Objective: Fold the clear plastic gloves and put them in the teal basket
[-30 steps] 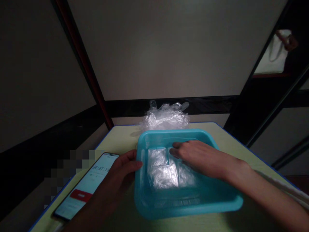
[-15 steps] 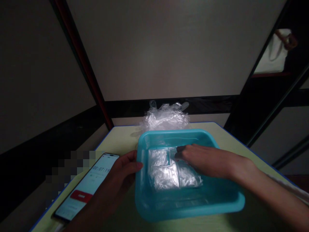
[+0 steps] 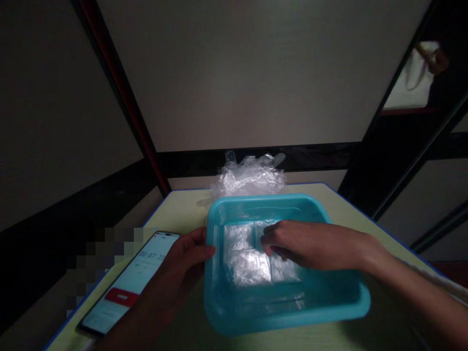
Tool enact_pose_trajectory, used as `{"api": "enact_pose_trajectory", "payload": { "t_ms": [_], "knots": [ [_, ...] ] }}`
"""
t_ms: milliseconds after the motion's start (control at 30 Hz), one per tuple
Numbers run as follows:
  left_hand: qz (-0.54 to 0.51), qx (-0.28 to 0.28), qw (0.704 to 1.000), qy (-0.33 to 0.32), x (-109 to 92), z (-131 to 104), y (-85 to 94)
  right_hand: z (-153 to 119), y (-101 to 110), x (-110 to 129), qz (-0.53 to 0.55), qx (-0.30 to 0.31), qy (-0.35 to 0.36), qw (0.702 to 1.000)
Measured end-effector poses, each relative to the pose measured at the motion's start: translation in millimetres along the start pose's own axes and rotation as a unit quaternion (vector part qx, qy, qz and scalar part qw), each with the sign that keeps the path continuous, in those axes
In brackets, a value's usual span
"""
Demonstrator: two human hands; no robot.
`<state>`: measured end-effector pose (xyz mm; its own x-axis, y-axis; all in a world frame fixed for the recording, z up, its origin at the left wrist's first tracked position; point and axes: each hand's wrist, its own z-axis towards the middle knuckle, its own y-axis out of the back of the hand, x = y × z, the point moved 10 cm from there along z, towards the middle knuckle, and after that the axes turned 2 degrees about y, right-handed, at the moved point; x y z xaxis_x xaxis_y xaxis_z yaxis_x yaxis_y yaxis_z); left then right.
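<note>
A turquoise plastic basin (image 3: 288,317) stands tilted slightly in view on the table. My left hand (image 3: 190,251) is closed on its left wall, thumb over the rim and fingers outside. Inside the basin lie several flat, folded packets of clear plastic film (image 3: 250,268), set side by side against the left part of the floor. My right hand (image 3: 288,241) is in the basin above the right-hand packets, its fingers curled and pointing down and left. Its fingertips are partly hidden, so whether they pinch any film does not show.
Behind the basin sits a crumpled heap of clear plastic disposable gloves (image 3: 250,175). A phone (image 3: 127,278) showing a running timer lies at the left, partly under my left forearm. The pale table (image 3: 183,207) has a blue edge, with cabinet panels behind it. A white bag (image 3: 411,83) stands on a shelf at right.
My right hand has drawn its fingers in and shifted slightly left and toward me over the packets. My left hand keeps its hold on the basin's rim.
</note>
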<state>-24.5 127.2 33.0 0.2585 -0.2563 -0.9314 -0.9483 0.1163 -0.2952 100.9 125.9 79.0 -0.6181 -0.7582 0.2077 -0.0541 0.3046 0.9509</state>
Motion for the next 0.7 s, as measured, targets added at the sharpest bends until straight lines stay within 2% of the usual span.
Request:
{"api": "enact_pose_trajectory", "payload": {
  "t_ms": [100, 167, 300, 433, 567, 700],
  "knots": [
    [0.001, 0.000, 1.000, 0.001, 0, 0, 0.5, 1, -8, 6, 0.060, 0.046, 0.025, 0.997],
    [-0.002, 0.002, 1.000, 0.000, 0, 0, 0.2, 0, -16, 7, 0.076, 0.086, 0.017, 0.993],
    [0.002, -0.001, 1.000, 0.001, -1, -1, -0.9, -2, -27, 2, 0.029, 0.135, -0.011, 0.990],
    [0.000, -0.006, 1.000, 0.005, -2, -2, -1.0, -3, -29, -7, -0.013, 0.137, -0.038, 0.990],
    [-0.005, 0.007, 1.000, 0.002, -2, -2, -3.8, -1, -29, -10, -0.015, 0.114, -0.041, 0.993],
    [0.001, 0.004, 1.000, 0.006, -2, -3, -4.2, -1, -33, -12, -0.009, 0.120, -0.044, 0.992]
  ]
}}
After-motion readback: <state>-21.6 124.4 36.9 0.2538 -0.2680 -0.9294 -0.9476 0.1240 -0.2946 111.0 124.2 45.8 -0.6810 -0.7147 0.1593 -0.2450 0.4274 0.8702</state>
